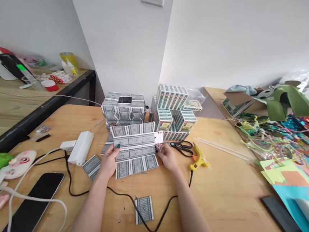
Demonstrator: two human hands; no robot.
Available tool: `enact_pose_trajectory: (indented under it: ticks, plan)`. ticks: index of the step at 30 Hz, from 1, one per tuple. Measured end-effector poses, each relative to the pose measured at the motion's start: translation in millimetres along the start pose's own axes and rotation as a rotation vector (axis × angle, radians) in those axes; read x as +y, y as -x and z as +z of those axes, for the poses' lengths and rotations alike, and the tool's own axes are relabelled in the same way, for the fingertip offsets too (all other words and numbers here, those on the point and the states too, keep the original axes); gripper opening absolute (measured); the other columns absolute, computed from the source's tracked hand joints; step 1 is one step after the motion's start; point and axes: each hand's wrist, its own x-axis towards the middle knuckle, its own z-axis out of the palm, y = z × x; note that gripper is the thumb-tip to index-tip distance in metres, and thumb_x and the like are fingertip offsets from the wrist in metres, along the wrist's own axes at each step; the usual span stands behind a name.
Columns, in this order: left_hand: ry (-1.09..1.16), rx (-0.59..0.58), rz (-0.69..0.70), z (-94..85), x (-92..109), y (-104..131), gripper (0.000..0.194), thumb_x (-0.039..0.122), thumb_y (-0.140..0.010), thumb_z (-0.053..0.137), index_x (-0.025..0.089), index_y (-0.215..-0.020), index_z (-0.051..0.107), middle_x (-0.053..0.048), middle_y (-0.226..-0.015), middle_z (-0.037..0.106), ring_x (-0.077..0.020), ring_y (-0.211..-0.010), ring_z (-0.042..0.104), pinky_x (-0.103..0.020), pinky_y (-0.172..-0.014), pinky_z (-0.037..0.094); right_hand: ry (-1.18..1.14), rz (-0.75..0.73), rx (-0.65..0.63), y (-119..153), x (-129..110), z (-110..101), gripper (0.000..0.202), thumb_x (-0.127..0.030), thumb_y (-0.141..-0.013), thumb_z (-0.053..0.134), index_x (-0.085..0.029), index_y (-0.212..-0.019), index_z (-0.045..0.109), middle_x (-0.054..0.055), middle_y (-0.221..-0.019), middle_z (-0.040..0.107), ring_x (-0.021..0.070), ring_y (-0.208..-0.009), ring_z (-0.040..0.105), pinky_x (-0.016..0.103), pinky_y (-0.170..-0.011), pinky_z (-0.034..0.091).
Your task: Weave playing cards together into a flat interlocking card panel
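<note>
A panel of joined playing cards (136,152), grey patterned backs facing me, stands in front of me over the table. My left hand (109,161) is closed on its left edge, thumb on the front. My right hand (167,158) grips the right edge low down, where a white card face (159,137) sticks out sideways. Behind the panel is a box-like structure built of cards (123,106) with a square opening on top. Single cards lie on the table, some left of the panel (92,166) and one nearer me (145,209).
Stacked card boxes (170,96) stand behind right. Black scissors (183,147) and a yellow glue gun (200,158) lie right of my right hand; the glue gun's black cable (129,197) loops before me. A white adapter (81,147) and phone (30,210) sit left, coloured paper (290,183) right.
</note>
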Motion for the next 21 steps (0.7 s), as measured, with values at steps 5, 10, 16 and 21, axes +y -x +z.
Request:
enact_pose_trajectory:
  ticks: [5, 10, 16, 21]
  plan:
    - [-0.004, 0.019, 0.042, 1.4, 2, 0, 0.048, 0.042, -0.061, 0.072, 0.02, -0.104, 0.062, -0.005, -0.093, 0.07, -0.0252, -0.094, 0.061, -0.036, -0.084, 0.046, -0.178, 0.087, 0.079, 3, 3, -3, 0.019, -0.034, -0.071, 0.055, -0.02, -0.062, 0.047, -0.006, -0.053, 0.041, 0.0097, -0.047, 0.038, 0.022, -0.046, 0.031]
    - [-0.041, 0.048, 0.044, 1.2, 3, -1, 0.052, 0.047, -0.06, 0.072, 0.019, -0.103, 0.062, -0.005, -0.096, 0.069, -0.0255, -0.095, 0.061, -0.037, -0.085, 0.045, -0.423, 0.21, 0.119, 18, 2, -11, 0.027, -0.046, -0.072, 0.058, -0.019, -0.069, 0.054, -0.003, -0.059, 0.053, 0.0107, -0.042, 0.047, 0.023, -0.038, 0.038]
    - [-0.085, 0.033, 0.014, -2.3, 3, -4, 0.05, 0.045, -0.06, 0.072, 0.018, -0.101, 0.063, -0.005, -0.094, 0.07, -0.0251, -0.094, 0.061, -0.035, -0.083, 0.046, -0.7, 0.254, 0.183, 30, 1, -18, 0.033, -0.046, -0.069, 0.065, -0.021, -0.086, 0.051, -0.001, -0.067, 0.062, 0.0168, -0.054, 0.062, 0.028, -0.045, 0.05]
    - [-0.148, 0.036, -0.009, -0.4, 6, -2, 0.055, 0.051, -0.061, 0.07, 0.018, -0.104, 0.062, -0.006, -0.089, 0.07, -0.026, -0.091, 0.062, -0.035, -0.079, 0.048, -0.739, 0.236, 0.17, 24, 0, -16, 0.035, -0.046, -0.07, 0.066, -0.024, -0.086, 0.044, 0.001, -0.075, 0.064, 0.019, -0.06, 0.066, 0.03, -0.046, 0.053]
